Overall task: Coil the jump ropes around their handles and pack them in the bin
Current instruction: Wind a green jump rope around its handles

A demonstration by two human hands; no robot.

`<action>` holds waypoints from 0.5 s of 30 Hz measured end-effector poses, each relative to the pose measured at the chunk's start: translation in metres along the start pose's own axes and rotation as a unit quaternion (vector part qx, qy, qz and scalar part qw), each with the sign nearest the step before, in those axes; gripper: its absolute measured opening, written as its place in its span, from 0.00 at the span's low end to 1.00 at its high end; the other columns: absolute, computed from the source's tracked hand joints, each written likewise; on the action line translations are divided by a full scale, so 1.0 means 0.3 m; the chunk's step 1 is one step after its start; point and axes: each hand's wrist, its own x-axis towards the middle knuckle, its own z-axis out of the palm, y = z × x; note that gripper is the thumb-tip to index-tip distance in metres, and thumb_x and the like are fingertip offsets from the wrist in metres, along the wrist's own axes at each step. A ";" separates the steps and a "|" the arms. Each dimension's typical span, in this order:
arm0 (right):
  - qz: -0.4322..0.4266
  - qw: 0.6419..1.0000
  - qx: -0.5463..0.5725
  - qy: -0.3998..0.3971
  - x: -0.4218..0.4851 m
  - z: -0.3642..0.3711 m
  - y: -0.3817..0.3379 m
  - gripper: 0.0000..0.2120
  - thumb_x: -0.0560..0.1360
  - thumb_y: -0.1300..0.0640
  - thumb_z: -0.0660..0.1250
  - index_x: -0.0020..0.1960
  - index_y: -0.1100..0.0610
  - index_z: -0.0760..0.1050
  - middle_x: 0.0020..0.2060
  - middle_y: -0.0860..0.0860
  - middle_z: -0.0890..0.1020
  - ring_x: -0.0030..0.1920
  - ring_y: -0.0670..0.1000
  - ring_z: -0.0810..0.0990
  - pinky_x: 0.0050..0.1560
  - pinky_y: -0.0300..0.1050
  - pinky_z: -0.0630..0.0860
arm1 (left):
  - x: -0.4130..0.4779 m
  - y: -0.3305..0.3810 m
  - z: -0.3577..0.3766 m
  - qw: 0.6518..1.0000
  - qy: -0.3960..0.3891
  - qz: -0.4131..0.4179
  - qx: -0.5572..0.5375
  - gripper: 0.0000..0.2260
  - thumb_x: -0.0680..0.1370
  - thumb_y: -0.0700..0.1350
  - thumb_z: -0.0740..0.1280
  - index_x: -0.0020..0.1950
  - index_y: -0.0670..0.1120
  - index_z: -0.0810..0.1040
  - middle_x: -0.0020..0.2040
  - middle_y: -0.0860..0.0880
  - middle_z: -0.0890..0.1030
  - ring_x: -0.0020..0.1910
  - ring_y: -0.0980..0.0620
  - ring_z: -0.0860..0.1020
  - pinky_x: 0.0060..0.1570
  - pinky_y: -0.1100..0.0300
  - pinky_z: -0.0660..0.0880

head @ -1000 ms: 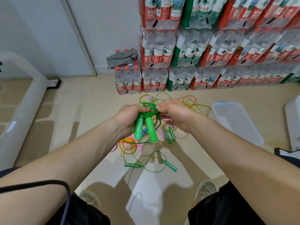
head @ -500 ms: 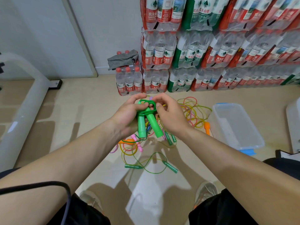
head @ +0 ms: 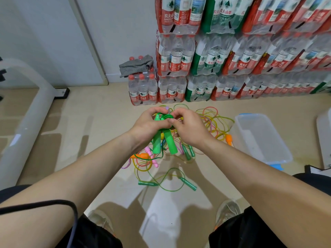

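From my remote seat I see both hands meeting in the middle of the view, raised above the floor. My left hand (head: 148, 124) is curled round the upper part of the green jump rope (head: 169, 141), whose 2 bright green handles hang side by side below the fist, tips spread slightly apart. My right hand (head: 190, 128) pinches the green cord wound at the handle tops, fingertips touching the left hand's (which strand it grips I cannot tell). A thin loose run of green cord trails down from the left hand.

Below the hands lies the pile of ropes (head: 212, 120), a tangle of yellow, pink and green cords on the beige floor. Nearest me is a floor rope (head: 167, 189) with 2 dark green handles lying apart. An orange handle (head: 143, 155) and a pink handle (head: 152, 157) lie under my left wrist; another orange one (head: 228, 139) rests just beside the bin (head: 259, 140). The clear bin stands to the right of the pile on a blue lid (head: 276, 166).

Shrink-wrapped water bottle packs (head: 215, 59) are stacked against the wall, a grey cloth (head: 137, 64) on the lowest pack. A black cable (head: 53, 203) crosses my left forearm.
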 end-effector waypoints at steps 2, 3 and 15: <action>0.018 1.000 0.017 -0.005 0.001 -0.006 0.001 0.03 0.79 0.58 0.69 0.49 0.58 0.79 0.44 0.54 0.83 0.40 0.55 0.84 0.40 0.55 0.84 | 0.001 -0.006 0.005 0.997 0.003 0.027 0.074 0.22 0.68 0.30 0.76 0.58 0.42 0.75 0.45 0.45 0.79 0.39 0.52 0.80 0.47 0.58 0.80; 0.022 1.000 0.021 -0.009 0.001 -0.011 -0.001 0.03 0.79 0.59 0.69 0.49 0.59 0.79 0.44 0.55 0.83 0.40 0.55 0.85 0.39 0.55 0.84 | 0.003 -0.009 0.004 0.994 0.002 0.040 0.101 0.21 0.70 0.29 0.75 0.59 0.41 0.74 0.45 0.47 0.79 0.38 0.55 0.80 0.45 0.61 0.80; 0.105 0.982 0.116 -0.105 0.002 -0.038 0.001 0.03 0.79 0.60 0.71 0.47 0.60 0.80 0.38 0.56 0.83 0.41 0.50 0.82 0.43 0.56 0.85 | 0.039 -0.050 -0.038 0.940 -0.002 0.108 0.323 0.17 0.73 0.42 0.77 0.56 0.50 0.73 0.48 0.52 0.79 0.47 0.52 0.77 0.53 0.55 0.74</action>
